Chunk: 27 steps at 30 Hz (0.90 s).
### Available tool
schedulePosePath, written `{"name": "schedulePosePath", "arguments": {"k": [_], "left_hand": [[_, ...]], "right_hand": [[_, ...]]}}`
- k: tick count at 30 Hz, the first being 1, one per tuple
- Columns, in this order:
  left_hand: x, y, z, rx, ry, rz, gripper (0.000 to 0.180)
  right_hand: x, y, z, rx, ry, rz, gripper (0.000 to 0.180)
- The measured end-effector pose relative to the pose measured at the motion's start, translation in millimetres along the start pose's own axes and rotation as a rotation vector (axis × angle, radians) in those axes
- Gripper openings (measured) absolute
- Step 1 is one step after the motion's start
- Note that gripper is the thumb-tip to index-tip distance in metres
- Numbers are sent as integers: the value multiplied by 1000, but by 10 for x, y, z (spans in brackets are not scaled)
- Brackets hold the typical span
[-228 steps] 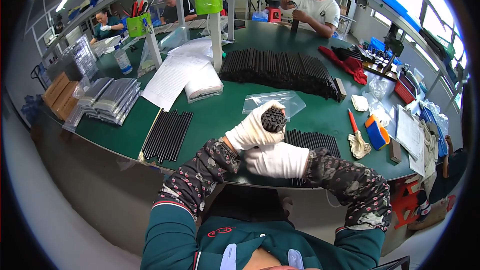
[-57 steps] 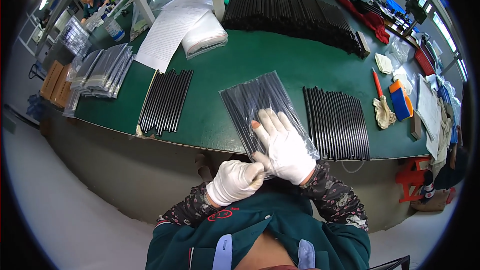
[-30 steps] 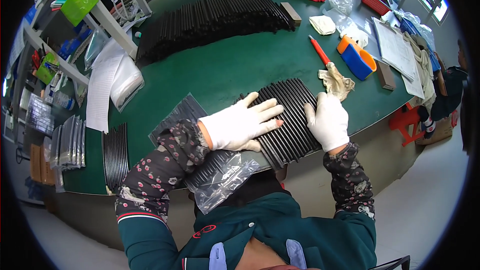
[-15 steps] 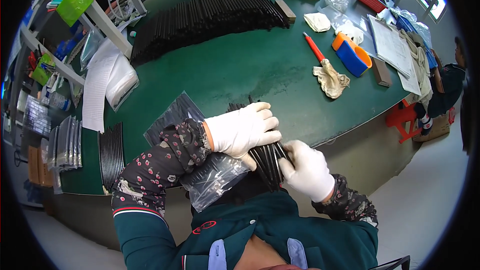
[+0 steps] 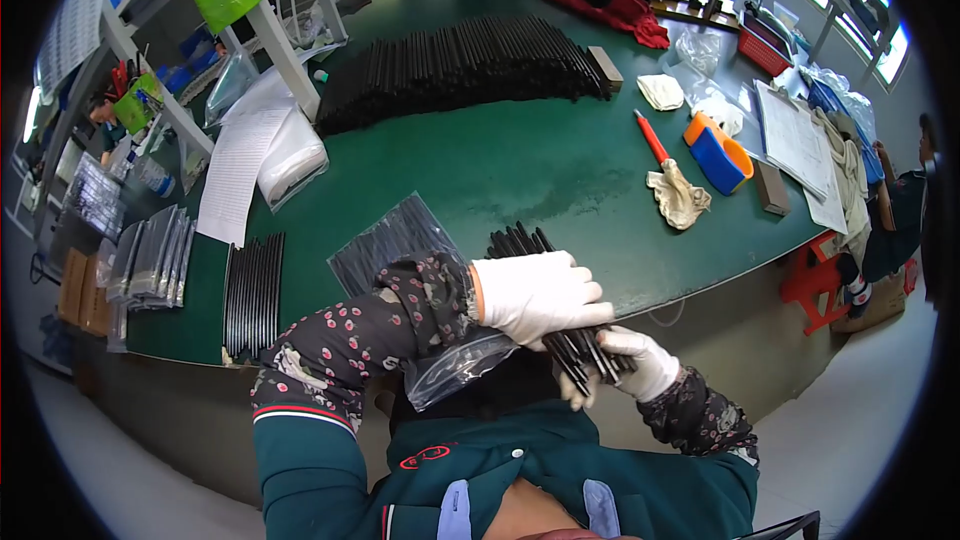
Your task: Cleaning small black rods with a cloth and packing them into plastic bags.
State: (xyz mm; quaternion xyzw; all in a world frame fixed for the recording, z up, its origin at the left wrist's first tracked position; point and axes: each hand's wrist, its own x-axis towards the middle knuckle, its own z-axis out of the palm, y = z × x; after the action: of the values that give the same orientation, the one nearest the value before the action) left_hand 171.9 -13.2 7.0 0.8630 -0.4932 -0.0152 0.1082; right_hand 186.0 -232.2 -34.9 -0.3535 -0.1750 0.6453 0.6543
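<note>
A bundle of thin black rods (image 5: 578,358) slants across the table's front edge, its far ends fanned out on the green top. My left hand (image 5: 540,295), in a white glove, is closed over the middle of the bundle from above. At the near end my right hand (image 5: 640,365), also gloved, wraps the rods, with fingertips showing beyond their ends. Under my left forearm lies a clear plastic bag (image 5: 455,365), partly hidden by the sleeve. Just past that forearm a flat clear bag (image 5: 390,240) with dark rods showing through rests on the table.
A long row of black rods (image 5: 460,65) lies at the back beside a small block (image 5: 605,70). More rods (image 5: 253,295) and stacked filled bags (image 5: 150,258) are at left. At right are a red-handled tool (image 5: 652,138), a tape ring (image 5: 720,153) and papers (image 5: 795,145).
The view has tilted upward, bringing another person's arm in at the far edge. My right hand has moved from the bundle's side to around its near ends; my left keeps its hold.
</note>
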Motion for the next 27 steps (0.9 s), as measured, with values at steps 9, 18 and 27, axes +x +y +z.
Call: {"name": "schedulePosePath", "arguments": {"k": [9,18,27], "left_hand": [[-23,-26,5,-431,1023,-440,40],[-258,-418,177,-909,999,-391,46],[-198,-772,472,-353,917,-507,61]], "right_hand": [[284,-982,227,-628,229,-267,79],[1152,-1038,326,-892,201,-847,80],[1376,-1009,426,-647,229,-899,36]]}}
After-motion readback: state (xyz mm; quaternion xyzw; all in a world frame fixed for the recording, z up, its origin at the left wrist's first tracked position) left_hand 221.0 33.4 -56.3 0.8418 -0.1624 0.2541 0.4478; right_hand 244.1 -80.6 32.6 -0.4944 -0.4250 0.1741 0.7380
